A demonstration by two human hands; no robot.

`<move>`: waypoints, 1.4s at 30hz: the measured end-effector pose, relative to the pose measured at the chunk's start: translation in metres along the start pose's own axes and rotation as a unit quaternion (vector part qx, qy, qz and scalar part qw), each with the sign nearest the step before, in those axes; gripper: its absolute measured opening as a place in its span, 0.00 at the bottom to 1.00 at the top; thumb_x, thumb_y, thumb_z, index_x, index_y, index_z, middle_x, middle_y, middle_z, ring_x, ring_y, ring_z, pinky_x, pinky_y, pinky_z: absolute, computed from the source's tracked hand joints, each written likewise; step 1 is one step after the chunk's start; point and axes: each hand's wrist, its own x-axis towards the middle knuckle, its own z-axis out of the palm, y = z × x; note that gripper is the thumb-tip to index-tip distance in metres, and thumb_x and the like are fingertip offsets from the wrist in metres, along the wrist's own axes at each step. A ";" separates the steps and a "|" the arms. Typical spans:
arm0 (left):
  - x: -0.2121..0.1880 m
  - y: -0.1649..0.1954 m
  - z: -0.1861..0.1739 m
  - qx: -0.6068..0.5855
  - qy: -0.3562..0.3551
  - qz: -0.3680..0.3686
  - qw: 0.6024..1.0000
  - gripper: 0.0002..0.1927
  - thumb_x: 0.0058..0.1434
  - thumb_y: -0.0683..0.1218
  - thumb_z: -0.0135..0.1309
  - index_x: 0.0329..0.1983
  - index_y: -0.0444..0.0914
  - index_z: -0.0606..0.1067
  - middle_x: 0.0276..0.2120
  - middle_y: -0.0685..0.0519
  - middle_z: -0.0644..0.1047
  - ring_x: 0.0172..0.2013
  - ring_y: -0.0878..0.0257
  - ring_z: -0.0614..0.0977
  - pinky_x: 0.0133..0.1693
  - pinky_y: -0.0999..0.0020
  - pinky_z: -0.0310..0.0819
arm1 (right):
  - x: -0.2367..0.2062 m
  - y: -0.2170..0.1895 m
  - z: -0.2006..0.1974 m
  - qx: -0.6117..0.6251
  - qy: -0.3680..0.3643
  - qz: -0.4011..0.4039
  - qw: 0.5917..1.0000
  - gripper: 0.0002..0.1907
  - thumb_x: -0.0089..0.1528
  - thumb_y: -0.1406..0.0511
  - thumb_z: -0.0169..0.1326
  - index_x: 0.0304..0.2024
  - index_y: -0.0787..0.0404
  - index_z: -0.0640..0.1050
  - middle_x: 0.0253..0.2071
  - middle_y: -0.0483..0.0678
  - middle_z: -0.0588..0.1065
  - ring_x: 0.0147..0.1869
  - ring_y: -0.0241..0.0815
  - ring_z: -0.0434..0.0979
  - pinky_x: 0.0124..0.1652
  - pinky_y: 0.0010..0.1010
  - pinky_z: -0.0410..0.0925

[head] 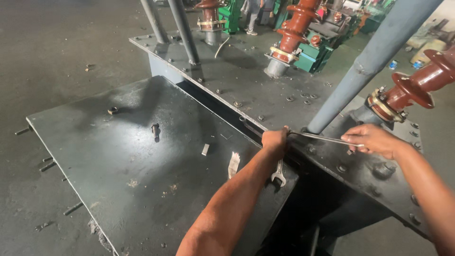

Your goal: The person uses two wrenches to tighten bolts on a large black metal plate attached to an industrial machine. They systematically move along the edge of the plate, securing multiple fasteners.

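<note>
Steel spanner [327,139] between both hands, its head hidden by left hand [275,140].

My left hand [274,140] grips a bare steel spanner [278,174], dull silver, lightly scuffed. My right hand [374,141] holds a slim wrench [327,139], brighter polished metal. Dark lid plate [132,156]: painted steel, semi-gloss, dusty, with paint chips and a scrap of pale paper [233,164]. Grey upper plate [265,90]: matt painted metal, gritty, studded with dull bolts. Bushing [417,87]: glazed ceramic, glossy brown, with a tarnished metal clamp ring. Pipe [374,57]: grey-blue painted metal, smooth, slightly chipped. Floor [57,42]: rough matt concrete.
</note>
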 end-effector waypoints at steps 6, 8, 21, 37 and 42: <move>0.002 0.001 0.003 0.082 0.028 0.030 0.996 0.19 0.59 0.52 0.64 0.35 0.28 0.77 0.30 0.45 0.80 0.28 0.56 0.81 0.29 0.62 0.76 | 0.027 0.025 0.011 0.042 -0.135 0.027 0.990 0.21 0.65 0.55 0.52 0.46 0.66 0.83 0.26 0.47 0.75 0.29 0.33 0.74 0.29 0.27 0.69; 0.005 -0.002 0.003 0.035 0.022 0.006 0.999 0.19 0.59 0.50 0.64 0.38 0.28 0.76 0.33 0.44 0.80 0.30 0.55 0.82 0.31 0.60 0.77 | 0.019 0.027 0.016 0.094 -0.145 0.001 0.985 0.21 0.66 0.56 0.51 0.46 0.69 0.81 0.25 0.49 0.74 0.25 0.35 0.72 0.26 0.28 0.68; 0.001 -0.002 0.004 0.087 0.060 -0.001 0.994 0.22 0.56 0.54 0.64 0.37 0.28 0.78 0.32 0.42 0.81 0.32 0.52 0.81 0.38 0.54 0.76 | -0.049 -0.041 0.222 0.563 0.038 0.026 0.825 0.07 0.63 0.69 0.53 0.33 0.58 0.68 0.22 0.40 0.64 0.19 0.30 0.58 0.20 0.25 0.53; -0.020 0.021 0.005 0.005 0.021 0.000 1.000 0.14 0.55 0.45 0.64 0.32 0.28 0.77 0.29 0.44 0.78 0.26 0.56 0.78 0.25 0.61 0.72 | -0.041 -0.031 0.035 0.228 -0.156 0.018 0.961 0.20 0.64 0.60 0.55 0.52 0.69 0.79 0.25 0.45 0.68 0.19 0.30 0.58 0.16 0.23 0.51; -0.029 0.021 0.007 0.010 0.028 -0.005 1.000 0.14 0.54 0.45 0.63 0.32 0.27 0.76 0.29 0.44 0.78 0.26 0.55 0.80 0.24 0.62 0.74 | 0.018 0.012 -0.023 0.208 -0.069 0.052 0.974 0.15 0.64 0.63 0.54 0.51 0.63 0.77 0.29 0.45 0.72 0.25 0.28 0.61 0.22 0.23 0.52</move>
